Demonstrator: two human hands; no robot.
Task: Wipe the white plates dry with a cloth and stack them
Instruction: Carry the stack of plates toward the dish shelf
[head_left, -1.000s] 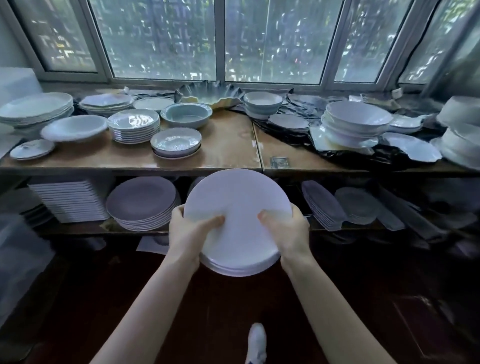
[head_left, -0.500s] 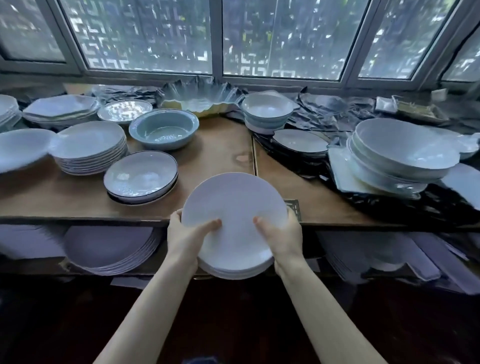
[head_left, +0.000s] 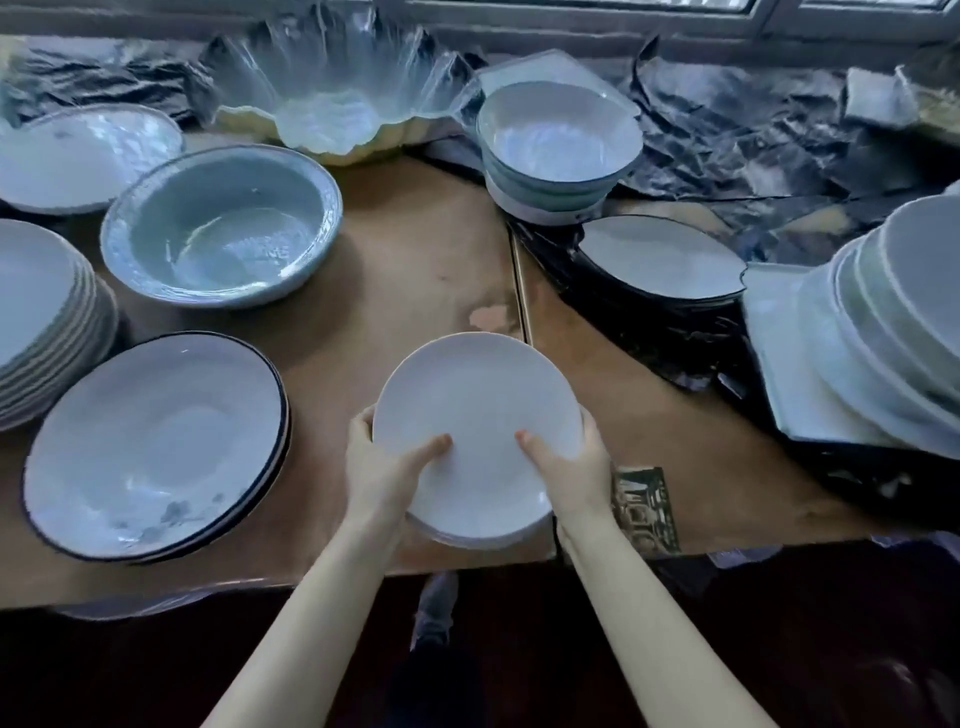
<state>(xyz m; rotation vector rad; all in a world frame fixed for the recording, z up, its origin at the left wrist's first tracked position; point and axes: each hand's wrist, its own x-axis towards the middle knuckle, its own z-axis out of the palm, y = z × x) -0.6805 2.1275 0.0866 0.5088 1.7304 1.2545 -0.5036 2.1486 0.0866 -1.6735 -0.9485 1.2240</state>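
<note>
A small stack of white plates (head_left: 475, 410) is held over the front edge of the wooden shelf (head_left: 395, 291). My left hand (head_left: 379, 475) grips the stack's left rim, thumb on the top plate. My right hand (head_left: 574, 467) grips its right rim the same way. The plates lie nearly flat, tipped slightly toward me. No cloth is in view.
Left of the stack sit dark-rimmed plates (head_left: 156, 447), a blue-grey bowl (head_left: 223, 223) and a pile of white plates (head_left: 36, 312). Behind are a scalloped glass dish (head_left: 332, 98) and stacked bowls (head_left: 558, 140). Black plastic (head_left: 779, 130) and more dishes (head_left: 893, 322) crowd the right.
I have stepped closer and the view has tilted down. The stack in both hands has risen from below shelf level to over the shelf's front edge.
</note>
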